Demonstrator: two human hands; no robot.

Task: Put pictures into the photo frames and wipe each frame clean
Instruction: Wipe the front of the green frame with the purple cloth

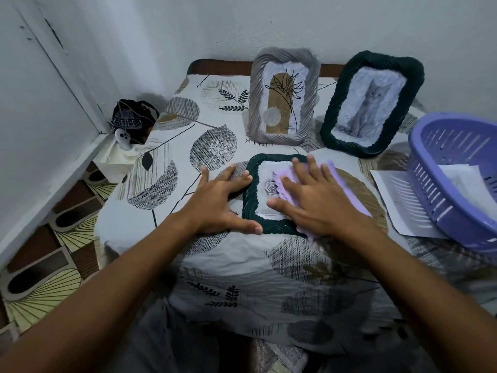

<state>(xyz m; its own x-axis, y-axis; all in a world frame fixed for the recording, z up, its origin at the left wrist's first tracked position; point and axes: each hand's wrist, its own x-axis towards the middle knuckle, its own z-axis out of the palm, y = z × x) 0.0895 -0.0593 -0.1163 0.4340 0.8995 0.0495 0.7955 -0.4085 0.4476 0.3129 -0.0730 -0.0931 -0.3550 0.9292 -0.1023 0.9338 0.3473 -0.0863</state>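
Near edge of table [242,265], cloth-covered, leaf print. Left hand [219,201] flat, fingers spread, pressing on the left rim of the dark green frame [248,200], which lies face up at table centre. Right hand [313,199] flat too, fingers straight and slightly fanned, bearing down on a lilac cloth [286,188] laid over the right half of the frame glass; no pinch on the cloth, only palm pressure. Rose picture [270,187] visible under the glass, left of the cloth. Wiping step judged under way on this frame.

To the right: purple basket [441,162] sitting on loose paper sheets [390,195]; contents of basket hard to make out, possibly more paper.

Far side: grey frame [282,95] with plant print and second dark green frame [372,103] with cat picture, both standing, seemingly propped toward the wall.

Risks: hard palm pressure could crack or shift the glass; a wide right stroke could knock the basket; cloth sliding free under an unpinched hand.
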